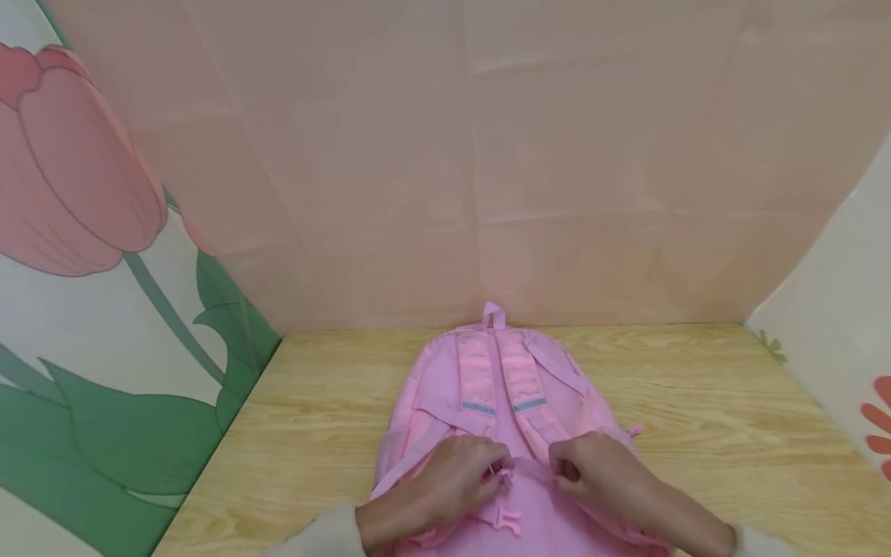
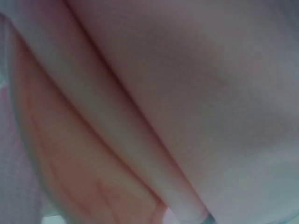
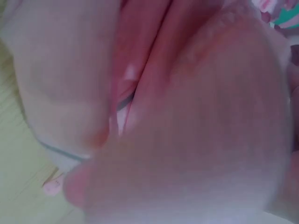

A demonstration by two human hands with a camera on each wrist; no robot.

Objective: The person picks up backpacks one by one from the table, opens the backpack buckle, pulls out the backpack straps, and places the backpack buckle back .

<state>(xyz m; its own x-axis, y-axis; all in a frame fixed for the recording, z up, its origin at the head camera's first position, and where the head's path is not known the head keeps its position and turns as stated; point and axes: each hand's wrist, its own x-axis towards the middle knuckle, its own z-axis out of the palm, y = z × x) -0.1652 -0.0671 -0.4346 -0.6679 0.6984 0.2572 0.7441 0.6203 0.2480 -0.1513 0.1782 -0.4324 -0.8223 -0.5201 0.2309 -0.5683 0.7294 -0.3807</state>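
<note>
A pink backpack (image 1: 445,371) lies on the wooden table with its shoulder straps (image 1: 476,371) facing up. Over its lower middle, my left hand (image 1: 459,473) has curled fingers pinching one end of a pink strap (image 1: 532,468), close to a small buckle piece (image 1: 506,476). Opposite it, my right hand (image 1: 602,468) pinches the strap's other end, so the strap spans both hands. Just below the left hand, a pink side-release buckle half (image 1: 508,521) rests on the backpack. Pink fabric and blurred skin fill both wrist views, which hide the fingertips.
The wooden tabletop (image 1: 313,418) extends on both sides of the backpack. Behind it rises a plain brownish-pink backing sheet (image 1: 362,155). A tulip-patterned panel (image 1: 83,170) borders the left, and a white panel with flowers (image 1: 835,309) the right.
</note>
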